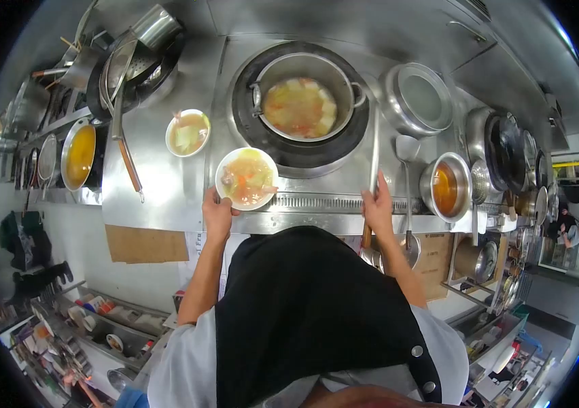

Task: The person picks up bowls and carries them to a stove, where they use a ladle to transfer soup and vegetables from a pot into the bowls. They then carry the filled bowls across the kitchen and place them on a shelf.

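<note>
My left hand [219, 216] is closed on the near-left rim of a white bowl [247, 178] filled with soup and pale and orange chunks. A second, smaller white bowl [188, 132] of similar soup stands on the steel counter beyond it. Around the long shaft of a ladle [375, 136], my right hand [378, 204] is closed. The ladle has a wooden end below the hand; its far end lies near the pot's right handle and is hard to make out. A large metal pot [294, 98] of chunky soup sits on the black burner ring [249, 136].
Right of the ladle are a spatula [408, 148], a pot of orange liquid [446, 187] and stacked metal basins [418, 98]. Strainers and pans [133, 75] crowd the far left, above a pan of yellow liquid [79, 155]. Another person [568, 228] is visible at the far right.
</note>
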The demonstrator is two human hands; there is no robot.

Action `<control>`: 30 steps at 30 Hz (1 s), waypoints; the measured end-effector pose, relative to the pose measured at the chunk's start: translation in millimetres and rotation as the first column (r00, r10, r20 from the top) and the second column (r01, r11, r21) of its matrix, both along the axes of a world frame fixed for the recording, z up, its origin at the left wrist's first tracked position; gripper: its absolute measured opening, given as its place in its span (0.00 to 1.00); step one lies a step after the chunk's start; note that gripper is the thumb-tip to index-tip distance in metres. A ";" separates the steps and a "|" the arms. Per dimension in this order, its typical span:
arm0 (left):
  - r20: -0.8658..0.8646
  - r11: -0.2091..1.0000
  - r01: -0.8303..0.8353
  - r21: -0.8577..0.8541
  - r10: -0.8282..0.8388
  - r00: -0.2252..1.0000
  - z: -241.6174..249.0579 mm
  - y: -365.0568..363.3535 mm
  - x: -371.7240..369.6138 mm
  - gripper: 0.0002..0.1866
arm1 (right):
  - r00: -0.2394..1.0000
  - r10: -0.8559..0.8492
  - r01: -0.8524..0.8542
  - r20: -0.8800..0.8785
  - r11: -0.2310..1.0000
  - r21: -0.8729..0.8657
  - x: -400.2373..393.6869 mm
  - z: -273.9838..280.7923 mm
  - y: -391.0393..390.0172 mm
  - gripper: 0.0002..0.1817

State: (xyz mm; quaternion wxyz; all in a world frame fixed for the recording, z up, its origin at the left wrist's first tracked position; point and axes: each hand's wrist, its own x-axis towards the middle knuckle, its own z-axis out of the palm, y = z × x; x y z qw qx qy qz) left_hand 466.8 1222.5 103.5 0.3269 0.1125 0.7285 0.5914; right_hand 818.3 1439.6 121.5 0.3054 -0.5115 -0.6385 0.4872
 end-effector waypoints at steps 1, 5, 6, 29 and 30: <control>-0.004 1.000 -0.011 0.016 0.011 1.000 4.0 0.9 6.9 0.26 | 0.998 -0.028 0.023 0.055 0.996 0.082 22.6 -9.0 -9.3 0.37; 0.028 0.999 -0.032 0.038 0.031 0.999 26.7 9.5 32.7 0.27 | 0.887 -0.095 -0.006 0.451 0.976 0.217 113.6 -70.7 -33.0 0.38; 0.031 1.000 -0.016 0.023 0.016 0.999 32.3 9.4 38.8 0.27 | 0.864 -0.077 -0.003 0.498 0.987 0.159 125.1 -75.8 -38.9 0.38; -0.066 0.974 0.225 0.021 -0.223 0.973 82.9 32.3 39.7 0.27 | 0.629 0.368 -0.754 0.684 0.502 0.423 -154.5 90.1 0.4 0.13; -0.071 0.972 0.233 0.013 -0.231 0.970 84.6 30.8 35.8 0.27 | 0.662 0.346 -0.728 0.664 0.505 0.463 -157.5 86.3 -0.9 0.13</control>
